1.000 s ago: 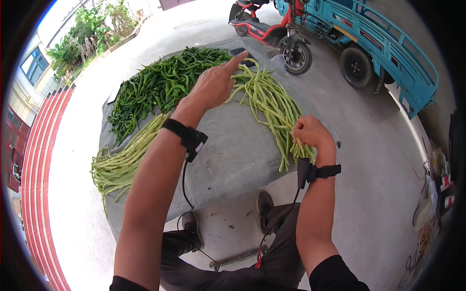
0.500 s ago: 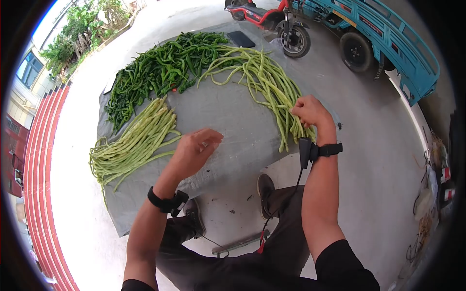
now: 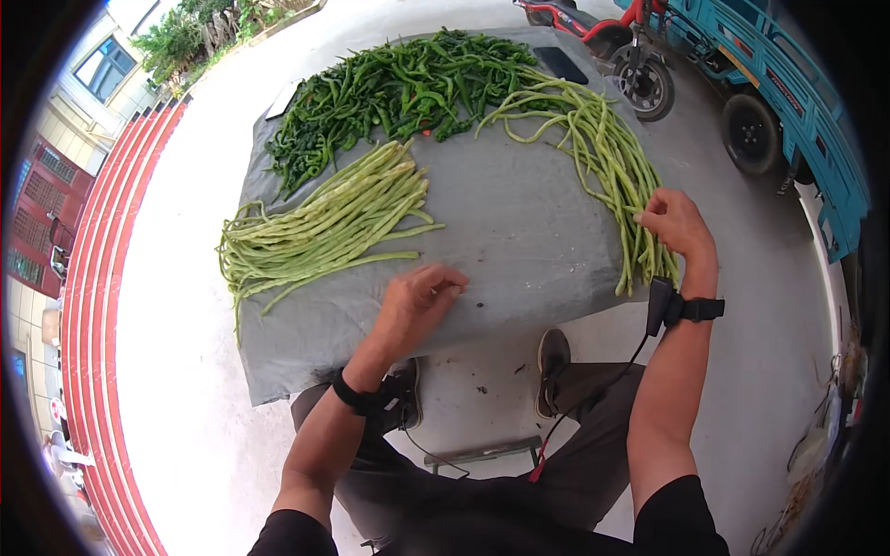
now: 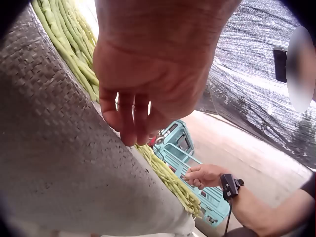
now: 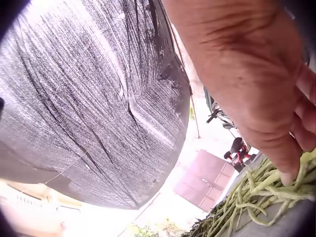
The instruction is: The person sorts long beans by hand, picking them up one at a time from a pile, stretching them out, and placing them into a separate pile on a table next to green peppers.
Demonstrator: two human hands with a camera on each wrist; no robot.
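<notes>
Head view: long beans [image 3: 612, 153], right of frame, one apparently pinched by right hand [image 3: 679, 224]; left hand [image 3: 415, 301], lower centre, loosely bent, visibly holding nothing. Likely light, bendy, snappable; best gripped gently mid-length.

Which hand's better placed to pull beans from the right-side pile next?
Right, I'd judge: the right hand has its fingers on the long beans there, while the left hand hovers over the grey sheet, nearer the other bundle.

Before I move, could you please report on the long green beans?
Left hand empty over grey sheet. Right hand pinching right bunch. Black phone beyond, clear of hands.
</notes>
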